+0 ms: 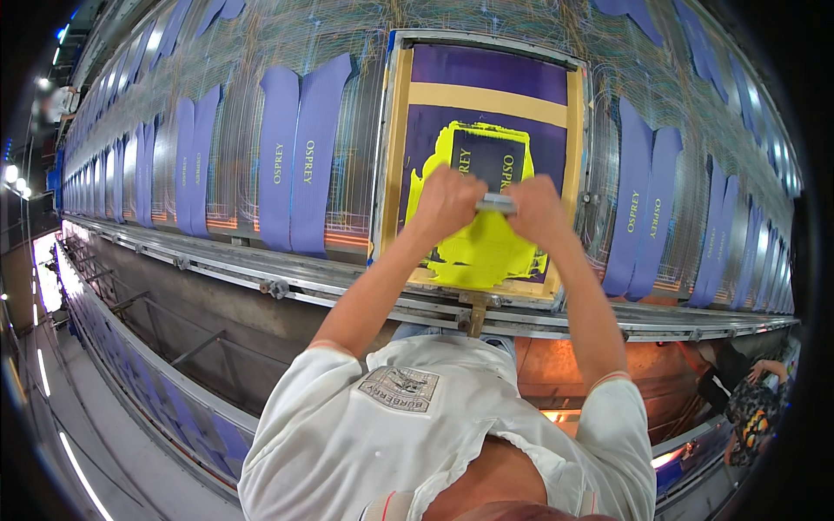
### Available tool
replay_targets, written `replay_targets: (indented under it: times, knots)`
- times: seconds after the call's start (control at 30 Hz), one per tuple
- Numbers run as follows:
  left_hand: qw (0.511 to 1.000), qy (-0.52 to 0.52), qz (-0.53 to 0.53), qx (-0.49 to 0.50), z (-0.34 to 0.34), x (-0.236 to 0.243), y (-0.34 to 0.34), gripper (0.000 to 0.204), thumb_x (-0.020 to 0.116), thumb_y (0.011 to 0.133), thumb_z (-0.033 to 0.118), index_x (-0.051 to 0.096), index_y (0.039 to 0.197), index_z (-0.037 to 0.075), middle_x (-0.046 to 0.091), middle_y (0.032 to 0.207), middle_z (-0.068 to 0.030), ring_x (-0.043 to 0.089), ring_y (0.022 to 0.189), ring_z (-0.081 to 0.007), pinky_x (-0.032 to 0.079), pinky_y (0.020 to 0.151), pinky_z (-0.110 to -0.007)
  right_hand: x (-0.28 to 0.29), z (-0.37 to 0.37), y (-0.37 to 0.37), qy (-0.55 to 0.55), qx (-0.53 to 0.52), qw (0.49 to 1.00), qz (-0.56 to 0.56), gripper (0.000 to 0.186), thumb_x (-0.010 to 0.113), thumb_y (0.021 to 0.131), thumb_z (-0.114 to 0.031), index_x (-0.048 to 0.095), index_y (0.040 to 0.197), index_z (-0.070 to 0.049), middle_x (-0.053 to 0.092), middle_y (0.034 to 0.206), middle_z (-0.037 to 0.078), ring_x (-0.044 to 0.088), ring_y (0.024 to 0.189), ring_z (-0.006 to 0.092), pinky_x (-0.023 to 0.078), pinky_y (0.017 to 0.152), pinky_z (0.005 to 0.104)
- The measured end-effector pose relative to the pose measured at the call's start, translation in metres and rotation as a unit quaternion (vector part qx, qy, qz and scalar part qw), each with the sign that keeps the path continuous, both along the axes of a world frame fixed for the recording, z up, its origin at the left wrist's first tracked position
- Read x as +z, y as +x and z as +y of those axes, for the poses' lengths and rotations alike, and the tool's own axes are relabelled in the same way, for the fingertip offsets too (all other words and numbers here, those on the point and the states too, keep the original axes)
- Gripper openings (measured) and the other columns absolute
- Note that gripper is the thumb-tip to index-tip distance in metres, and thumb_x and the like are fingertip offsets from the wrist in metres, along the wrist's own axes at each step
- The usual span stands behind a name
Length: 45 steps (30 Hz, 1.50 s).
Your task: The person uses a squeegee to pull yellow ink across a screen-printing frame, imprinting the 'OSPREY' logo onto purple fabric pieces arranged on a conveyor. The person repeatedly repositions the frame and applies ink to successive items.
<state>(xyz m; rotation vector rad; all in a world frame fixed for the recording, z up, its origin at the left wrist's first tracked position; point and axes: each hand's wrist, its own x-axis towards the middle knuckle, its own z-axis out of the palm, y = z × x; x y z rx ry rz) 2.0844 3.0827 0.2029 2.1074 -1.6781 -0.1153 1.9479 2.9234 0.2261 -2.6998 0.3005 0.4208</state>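
My left hand point(446, 201) and my right hand point(540, 210) are both closed on a squeegee point(497, 203), one at each end. Only the grey middle of the tool shows between my fists. It stands over a screen-printing frame point(380, 165) with a purple mesh and tan tape along its inner edges. Bright yellow ink point(482, 259) lies thick on the mesh below my hands and spreads in a ragged border up both sides. Above my fists, a dark rectangle with lettering shows inside the yellow. The squeegee's blade is hidden.
Purple fabric pieces point(278, 174) with yellow print lie in pairs on the long table left of the frame. More purple pieces point(632, 208) lie on the right. A metal rail point(234, 259) runs along the near edge. Another person point(754, 408) is at the lower right.
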Motion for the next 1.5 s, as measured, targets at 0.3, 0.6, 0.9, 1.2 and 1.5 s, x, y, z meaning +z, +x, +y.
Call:
replay_targets:
  times: [0.3,0.6,0.9,1.2,1.5]
  knots:
    - [1.000,0.005,0.001,0.014,0.052,0.012,-0.050,0.027,0.073,0.065,0.005,0.069,0.090,0.013,0.068,0.091,-0.0010,0.064,0.088,-0.0228,0.044,0.080,-0.038,-0.030,-0.051,-0.092,-0.094,-0.416,0.850,-0.309,0.041,0.074,0.090,-0.041,0.070,0.109,-0.005,0.071,0.102,0.013,0.066,0.095,0.0329,0.051,0.086,0.0438]
    - [0.998,-0.033,0.033,0.035,0.067,0.026,-0.040,0.026,0.075,0.066,0.007,0.070,0.090,0.014,0.069,0.094,0.0006,0.064,0.090,-0.0220,0.043,0.083,-0.038,-0.018,-0.082,-0.095,0.063,-0.497,0.829,-0.248,0.039,0.064,0.100,-0.035,0.064,0.086,0.001,0.057,0.071,0.008,0.051,0.067,0.0176,0.043,0.065,0.0365]
    - [0.998,-0.006,0.004,0.063,0.207,0.040,0.120,0.021,0.079,0.066,0.008,0.073,0.084,0.015,0.071,0.086,-0.0005,0.067,0.087,-0.0248,0.047,0.080,-0.039,-0.057,0.099,0.074,0.126,-0.484,0.790,-0.355,0.032,0.067,0.096,-0.031,0.065,0.087,-0.001,0.061,0.072,0.015,0.058,0.066,0.0279,0.047,0.066,0.0394]
    - [0.999,0.027,-0.008,0.030,0.318,0.036,0.201,0.017,0.082,0.067,0.017,0.071,0.079,0.014,0.069,0.077,-0.0016,0.067,0.076,-0.0239,0.046,0.074,-0.040,-0.055,0.183,0.159,0.142,-0.491,0.791,-0.337,0.034,0.067,0.096,-0.034,0.066,0.089,-0.001,0.063,0.074,0.017,0.061,0.066,0.0276,0.046,0.065,0.0400]
    - [0.997,0.072,0.003,-0.015,0.309,0.016,0.230,0.024,0.087,0.064,0.023,0.070,0.078,0.014,0.069,0.074,-0.0036,0.067,0.074,-0.0250,0.045,0.073,-0.041,-0.050,0.171,0.168,0.042,-0.500,0.853,-0.144,0.031,0.066,0.095,-0.036,0.070,0.095,-0.005,0.071,0.085,0.015,0.067,0.081,0.0376,0.050,0.074,0.0467]
